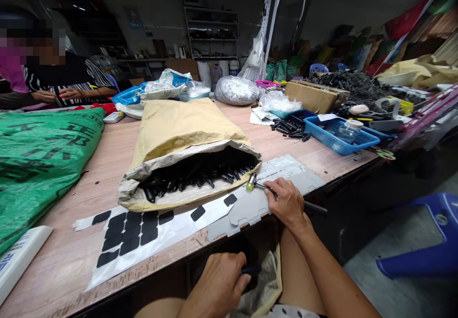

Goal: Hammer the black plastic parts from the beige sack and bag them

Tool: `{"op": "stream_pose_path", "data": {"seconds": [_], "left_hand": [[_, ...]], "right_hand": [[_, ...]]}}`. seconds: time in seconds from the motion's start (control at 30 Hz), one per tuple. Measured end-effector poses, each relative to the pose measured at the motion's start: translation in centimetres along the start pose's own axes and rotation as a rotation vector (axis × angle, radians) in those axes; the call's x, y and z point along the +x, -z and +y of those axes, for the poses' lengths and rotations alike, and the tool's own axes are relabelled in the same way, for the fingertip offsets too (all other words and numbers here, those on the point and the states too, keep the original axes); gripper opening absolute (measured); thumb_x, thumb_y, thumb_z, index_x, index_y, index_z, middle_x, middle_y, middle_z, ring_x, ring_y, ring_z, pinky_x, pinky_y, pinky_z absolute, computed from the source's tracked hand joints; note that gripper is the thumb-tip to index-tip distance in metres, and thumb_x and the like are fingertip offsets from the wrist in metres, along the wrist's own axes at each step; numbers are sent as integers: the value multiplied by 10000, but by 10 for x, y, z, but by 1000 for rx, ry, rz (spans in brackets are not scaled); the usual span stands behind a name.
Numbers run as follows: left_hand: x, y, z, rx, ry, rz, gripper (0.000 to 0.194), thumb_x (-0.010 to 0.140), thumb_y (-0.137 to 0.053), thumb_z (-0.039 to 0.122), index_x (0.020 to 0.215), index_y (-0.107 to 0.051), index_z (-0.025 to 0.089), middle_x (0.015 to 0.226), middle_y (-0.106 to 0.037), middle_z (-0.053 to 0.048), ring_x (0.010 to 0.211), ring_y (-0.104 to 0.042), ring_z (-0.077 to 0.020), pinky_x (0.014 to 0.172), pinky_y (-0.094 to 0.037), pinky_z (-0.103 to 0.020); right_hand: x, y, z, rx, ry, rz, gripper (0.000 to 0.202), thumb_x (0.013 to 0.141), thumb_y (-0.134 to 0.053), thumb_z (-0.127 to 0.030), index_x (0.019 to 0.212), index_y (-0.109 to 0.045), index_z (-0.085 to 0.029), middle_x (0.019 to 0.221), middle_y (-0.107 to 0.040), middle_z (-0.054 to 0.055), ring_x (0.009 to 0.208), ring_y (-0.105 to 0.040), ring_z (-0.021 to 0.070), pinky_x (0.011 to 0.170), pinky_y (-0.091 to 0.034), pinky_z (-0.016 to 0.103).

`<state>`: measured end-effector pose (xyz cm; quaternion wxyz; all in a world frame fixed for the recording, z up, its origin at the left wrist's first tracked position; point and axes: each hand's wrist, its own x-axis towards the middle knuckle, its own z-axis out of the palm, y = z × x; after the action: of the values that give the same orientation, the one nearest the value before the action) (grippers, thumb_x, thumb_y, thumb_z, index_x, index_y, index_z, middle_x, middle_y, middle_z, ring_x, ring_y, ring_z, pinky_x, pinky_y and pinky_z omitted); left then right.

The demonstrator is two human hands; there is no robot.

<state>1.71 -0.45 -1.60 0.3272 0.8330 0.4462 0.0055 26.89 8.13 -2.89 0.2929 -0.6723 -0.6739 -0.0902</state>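
My right hand (286, 204) rests on a grey plastic sheet (286, 172) at the table's front edge, closed around a small hammer (251, 182) with a yellow-green head and black handle. My left hand (219, 287) is below the table edge over my lap, gripping a small black part (251, 271) above an open bag (264, 280). Just behind the hammer lies a tan paper sack (179, 132) on its side, its mouth full of black parts (200, 172). A white sheet (171, 227) with black adhesive pads (129, 234) lies in front of the sack.
A green woven sack (39, 156) fills the table's left. A blue tray (339, 137) with a bottle, loose black parts, a cardboard box (315, 96) and plastic bags stand at the right and back. A person in a striped top sits at far left. A blue stool (429, 241) stands right.
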Motion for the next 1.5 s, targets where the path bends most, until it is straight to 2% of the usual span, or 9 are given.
{"op": "stream_pose_path", "data": {"seconds": [0.1, 0.17, 0.27, 0.33, 0.47, 0.63, 0.9, 1.2, 1.5], "left_hand": [[5, -22, -15, 59, 129, -45, 136, 839, -604, 250, 959, -669, 256, 987, -751, -87, 962, -710, -344, 781, -487, -414], [3, -15, -13, 12, 109, -30, 174, 793, -663, 267, 966, -672, 284, 1008, -753, -77, 960, -710, -337, 766, -490, -412], [3, 23, -1, -165, -1, 90, 73, 859, -638, 374, 876, -673, 312, 838, -743, -9, 776, -693, -244, 654, -463, -342], [12, 59, 3, -235, -5, 290, 221, 933, -539, 417, 820, -671, 281, 734, -713, 7, 681, -648, -197, 623, -441, -304], [51, 122, -16, -117, 336, 762, 351, 919, -515, 510, 796, -686, 229, 731, -715, -39, 706, -657, -221, 647, -433, -304], [96, 152, -46, 20, 764, 716, 499, 807, -563, 667, 722, -727, 203, 915, -743, -204, 898, -692, -387, 715, -477, -420], [73, 145, -46, -31, 703, 638, 345, 793, -586, 511, 607, -703, 246, 695, -728, -76, 715, -660, -277, 608, -390, -332], [37, 107, -30, 216, 248, 423, 245, 840, -638, 461, 717, -716, 264, 665, -692, 7, 669, -620, -185, 594, -285, -275], [55, 67, -35, 89, 52, 616, 224, 896, -663, 379, 1092, -675, 271, 1031, -698, -18, 908, -658, -198, 732, -440, -276]], "right_hand": [[0, 0, 0, 2, -4, 3, 210, 895, -626, -224, 1067, -735, -275, 919, -645, 18, 892, -525, 210, 788, -357, 315], [0, 0, 0, 2, -4, 1, 211, 896, -624, -225, 1070, -734, -276, 919, -645, 17, 894, -525, 211, 787, -357, 317], [-1, 0, 0, 1, -2, 0, 215, 896, -617, -224, 1070, -732, -277, 917, -643, 19, 893, -522, 214, 786, -358, 320], [-1, 0, 0, 8, 1, 6, 213, 897, -613, -224, 1066, -732, -276, 915, -643, 23, 889, -520, 215, 785, -357, 320], [-1, -1, 0, 25, 7, 16, 208, 904, -604, -234, 1065, -730, -273, 914, -645, 31, 887, -519, 215, 784, -354, 317], [-1, -1, 1, 13, 8, 14, 203, 909, -598, -235, 1060, -728, -275, 911, -639, 28, 893, -517, 214, 791, -350, 315], [0, 0, 1, 7, 17, 9, 204, 910, -597, -236, 1065, -725, -272, 911, -635, 33, 881, -512, 213, 783, -346, 318], [-1, -1, 2, 15, 23, 16, 204, 909, -602, -238, 1068, -723, -276, 912, -637, 31, 882, -518, 213, 776, -349, 321], [-1, -1, 3, -6, 29, 5, 198, 921, -602, -245, 1079, -718, -275, 920, -638, 25, 893, -527, 212, 784, -362, 319]]}}
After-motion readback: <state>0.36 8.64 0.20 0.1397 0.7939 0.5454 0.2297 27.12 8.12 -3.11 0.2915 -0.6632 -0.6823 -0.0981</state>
